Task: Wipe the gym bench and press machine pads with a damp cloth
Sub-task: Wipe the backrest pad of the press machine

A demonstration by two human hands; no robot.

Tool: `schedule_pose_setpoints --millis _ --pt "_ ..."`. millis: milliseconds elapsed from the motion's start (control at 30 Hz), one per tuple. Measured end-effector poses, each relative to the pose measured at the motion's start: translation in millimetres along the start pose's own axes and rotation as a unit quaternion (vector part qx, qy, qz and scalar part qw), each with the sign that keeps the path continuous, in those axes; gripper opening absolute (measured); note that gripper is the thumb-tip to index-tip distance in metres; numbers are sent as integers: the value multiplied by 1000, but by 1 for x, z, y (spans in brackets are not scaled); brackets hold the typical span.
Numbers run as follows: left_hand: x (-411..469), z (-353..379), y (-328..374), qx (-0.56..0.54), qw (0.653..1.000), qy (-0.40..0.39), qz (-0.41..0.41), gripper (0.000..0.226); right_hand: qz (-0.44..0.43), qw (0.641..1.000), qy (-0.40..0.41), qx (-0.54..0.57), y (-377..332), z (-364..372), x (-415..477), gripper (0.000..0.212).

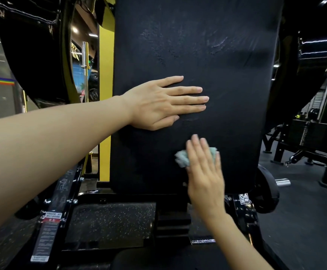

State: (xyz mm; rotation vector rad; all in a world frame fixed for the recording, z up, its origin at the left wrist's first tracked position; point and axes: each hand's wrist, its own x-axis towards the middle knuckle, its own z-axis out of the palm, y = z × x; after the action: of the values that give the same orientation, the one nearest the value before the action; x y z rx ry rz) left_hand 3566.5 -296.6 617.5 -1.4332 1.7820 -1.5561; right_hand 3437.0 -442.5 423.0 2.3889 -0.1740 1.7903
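A tall black back pad (pixel 207 45) of a press machine fills the middle of the view, with scuffs and faint smear marks on its upper part. My left hand (pixel 164 102) lies flat on the pad at mid height, fingers straight and pointing right. Lower down, my right hand (pixel 205 168) presses a pale green cloth (pixel 182 157) against the pad with straight fingers. The cloth bunches out on both sides of the fingers. The right hand is blurred.
Below the pad are a black steel frame (pixel 61 193) with a warning label (pixel 47 230) and a speckled rubber footplate (pixel 110 221). A yellow post (pixel 105 94) stands at the left. A black weight plate (pixel 266 191) and other machines (pixel 310 133) are at the right.
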Motion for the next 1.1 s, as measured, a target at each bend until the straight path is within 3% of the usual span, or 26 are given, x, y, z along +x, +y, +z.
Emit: schedule_pose_setpoints --millis 233,467,667,933,1100 --pt "-6 -2 -1 -13 1000 -16 6 59 89 994 34 45 -23 9 -4 50" --pt "-27 -6 -15 -21 999 -26 39 57 -31 999 1 21 -53 21 -5 57" --pt "-28 -2 -15 -10 999 -10 37 56 -167 985 -48 11 -72 27 7 76" --pt "-28 0 -14 -7 999 0 32 56 -214 974 -60 37 -106 29 45 59" --pt "-28 -1 -13 -6 1000 -3 29 56 -205 975 -73 39 -98 25 32 66"
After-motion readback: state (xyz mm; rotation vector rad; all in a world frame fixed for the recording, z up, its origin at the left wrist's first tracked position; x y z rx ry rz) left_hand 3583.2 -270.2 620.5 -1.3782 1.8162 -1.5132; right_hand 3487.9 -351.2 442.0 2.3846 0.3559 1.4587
